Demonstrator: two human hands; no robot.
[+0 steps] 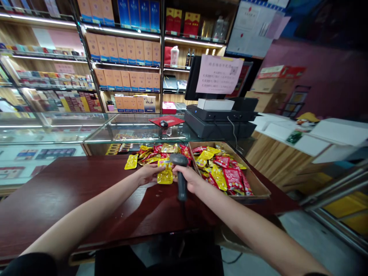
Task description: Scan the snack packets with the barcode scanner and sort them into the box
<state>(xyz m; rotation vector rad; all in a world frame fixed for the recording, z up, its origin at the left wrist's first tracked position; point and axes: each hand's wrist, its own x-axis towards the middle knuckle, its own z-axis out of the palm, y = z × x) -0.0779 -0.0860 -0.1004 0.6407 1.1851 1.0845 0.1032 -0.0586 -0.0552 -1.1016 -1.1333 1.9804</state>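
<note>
My left hand (148, 174) grips the left edge of a yellow snack packet (165, 177), holding it upright above the dark wooden table. A dark grey barcode scanner (181, 186) is in my right hand (188, 177), its head level with the packet's top and its handle pointing down. The two hands are close together, packet and scanner side by side. Just behind them lies a loose pile of red and yellow packets (149, 153). To the right stands an open cardboard box (260, 188) holding several more red and yellow packets.
Beyond the table (71, 184) runs a glass display counter (97, 128). On it are a red mouse mat (175, 122), a computer mouse (163, 124) and a cash register with a monitor (192, 84). Shelves of boxed goods line the back wall. White boxes (330, 134) stand at right.
</note>
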